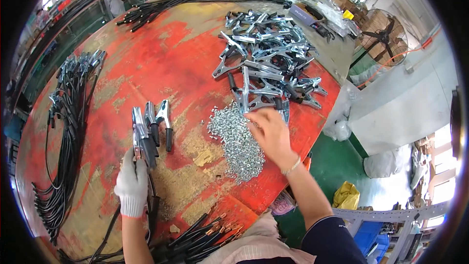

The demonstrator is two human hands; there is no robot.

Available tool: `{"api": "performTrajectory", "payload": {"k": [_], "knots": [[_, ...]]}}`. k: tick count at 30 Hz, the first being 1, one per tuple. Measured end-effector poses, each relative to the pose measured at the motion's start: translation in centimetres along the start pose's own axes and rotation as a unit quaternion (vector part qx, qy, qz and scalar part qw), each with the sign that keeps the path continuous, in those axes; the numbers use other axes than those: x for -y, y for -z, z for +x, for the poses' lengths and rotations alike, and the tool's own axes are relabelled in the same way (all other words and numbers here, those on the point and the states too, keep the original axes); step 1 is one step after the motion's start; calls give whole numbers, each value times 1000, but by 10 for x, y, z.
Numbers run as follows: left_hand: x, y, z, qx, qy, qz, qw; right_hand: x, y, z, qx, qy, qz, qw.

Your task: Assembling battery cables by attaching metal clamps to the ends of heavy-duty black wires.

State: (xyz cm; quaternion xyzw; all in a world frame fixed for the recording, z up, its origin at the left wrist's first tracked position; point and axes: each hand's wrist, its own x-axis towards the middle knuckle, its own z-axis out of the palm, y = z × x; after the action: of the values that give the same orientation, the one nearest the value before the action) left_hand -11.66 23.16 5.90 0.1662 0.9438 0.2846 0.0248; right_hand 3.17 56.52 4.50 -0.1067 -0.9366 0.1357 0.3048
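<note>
My left hand (133, 183), in a white knit glove, is closed around a silver metal spring clamp (137, 122) with dark grips. A black cable (154, 205) runs down beside that wrist. Just past it, more clamps (163, 112) lie on the table, their black grips toward me. My bare right hand (271, 134) has its fingers bent in a pinch at the lower end of a clamp (245, 88), at the near edge of a large clamp pile (273, 44). Under and left of these fingers spreads a heap of small silver screws (239, 146).
The worn red table (146, 63) carries a bundle of black cables with clamps (73, 112) at left. More black cables (195, 2) lie along the far edge. Cables with copper ends (210, 230) lie close to my body. A black fan (383, 36) stands beyond the right edge.
</note>
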Motion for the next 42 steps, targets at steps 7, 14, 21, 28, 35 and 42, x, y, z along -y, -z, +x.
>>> {"api": "performTrajectory", "payload": {"k": [7,14,21,28,35,42], "knots": [[4,24,-14,0,23,223,975,-7,-41,59,154,-21,-151,976],[-17,32,-87,218,-195,74,953,-38,-59,74,182,-48,-151,970],[-44,-3,-94,358,-198,198,890,-53,-40,69,69,-56,48,995],[-39,29,-94,220,-189,41,956,-4,12,11,32,-259,454,852],[-53,17,-48,287,-17,-232,929,26,12,-61,-37,-290,730,618],[-43,-23,-48,392,131,-366,834,50,16,-92,-96,-336,713,609]]}}
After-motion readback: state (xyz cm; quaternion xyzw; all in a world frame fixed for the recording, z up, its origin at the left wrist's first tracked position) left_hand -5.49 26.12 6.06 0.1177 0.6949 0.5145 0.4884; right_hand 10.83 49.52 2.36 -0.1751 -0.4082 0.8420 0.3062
